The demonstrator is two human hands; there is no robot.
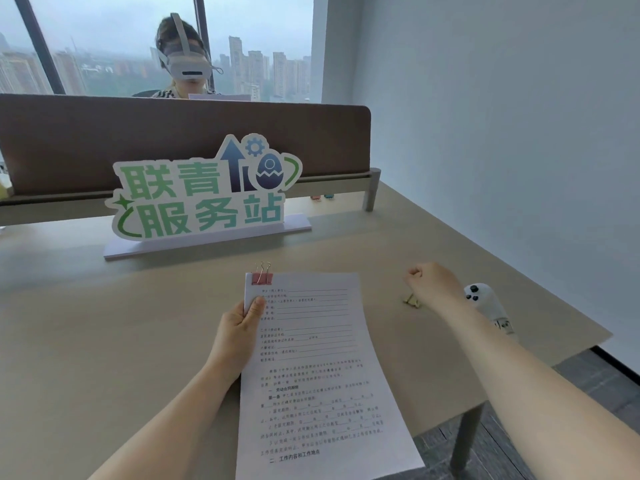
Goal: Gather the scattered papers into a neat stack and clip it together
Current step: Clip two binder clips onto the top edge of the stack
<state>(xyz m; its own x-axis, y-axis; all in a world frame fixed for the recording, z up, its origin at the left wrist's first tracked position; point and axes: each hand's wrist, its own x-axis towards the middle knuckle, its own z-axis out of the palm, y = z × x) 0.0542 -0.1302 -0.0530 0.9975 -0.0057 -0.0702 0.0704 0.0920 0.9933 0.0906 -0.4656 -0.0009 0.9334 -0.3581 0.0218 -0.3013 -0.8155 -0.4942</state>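
Stack of papers (311,368) is in your left hand (239,327), thumb pinching its upper left edge, fingers curled behind. It looks squared. A pink binder clip (262,278) already bites the top left corner, wire handles standing up.

Your right hand (433,284) hangs over the worktop (104,323), well right of the stack, fingers curled into a fist; cannot tell whether anything is inside. Gold clips (412,300) lie on the worktop just beside that wrist. A white controller (488,303) sits further right.

Task reads as nearly done. To finish well:
- check the clip sits fully over all sheets, not only the top ones
- fold the handles flat
- keep your left pinch firm near the clip so pages don't fan
- lay the stack flat
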